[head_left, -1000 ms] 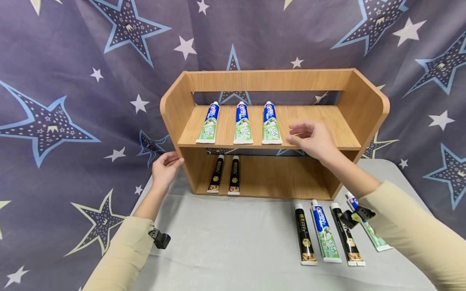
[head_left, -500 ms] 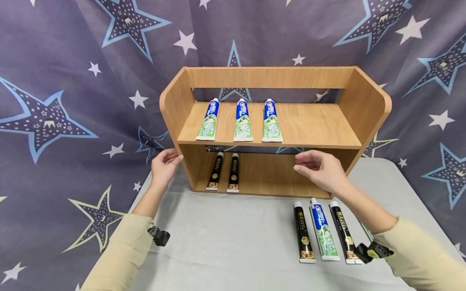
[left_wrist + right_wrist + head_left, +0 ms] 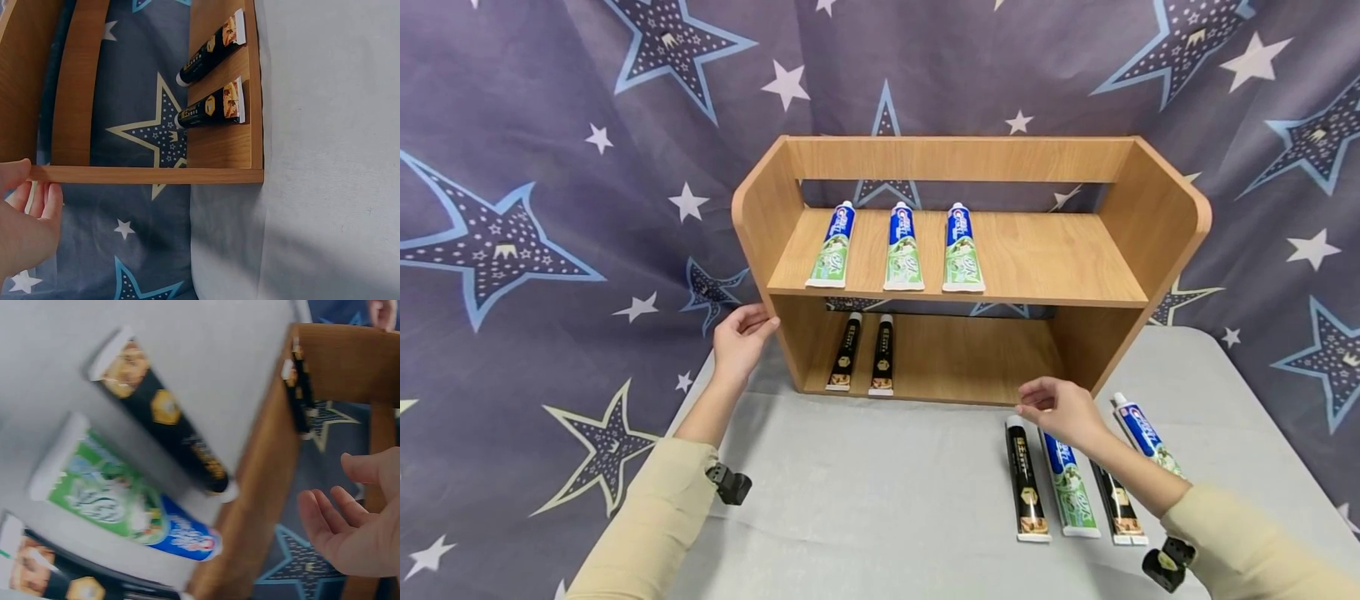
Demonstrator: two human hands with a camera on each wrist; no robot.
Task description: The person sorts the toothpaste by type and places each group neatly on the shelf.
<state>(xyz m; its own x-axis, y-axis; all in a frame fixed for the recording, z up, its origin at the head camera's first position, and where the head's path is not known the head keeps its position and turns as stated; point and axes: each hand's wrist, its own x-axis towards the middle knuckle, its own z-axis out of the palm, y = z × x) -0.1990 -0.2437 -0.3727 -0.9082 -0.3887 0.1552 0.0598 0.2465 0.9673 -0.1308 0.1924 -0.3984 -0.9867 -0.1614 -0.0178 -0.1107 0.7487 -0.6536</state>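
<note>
Head view is showing the empty right hand [image 3: 1062, 410], grip loosely spread, hovering near a black tube [image 3: 1026, 483] and a blue-and-green tube [image 3: 1071, 492] lying on the table [image 3: 880, 500], while the left hand [image 3: 737, 346] is pinching the shelf [image 3: 771, 208]. With the tubes lying so close together, a hasty grasp could be knocking one askew. The black tube is looking slim, glossy, white-capped and gold-marked.

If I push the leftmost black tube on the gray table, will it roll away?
Probably not: that black tube has a wide, flat end, so it may slide instead. Its shiny surface might feel slippery. It looks smooth and uncreased, so perhaps it's firm.
</note>
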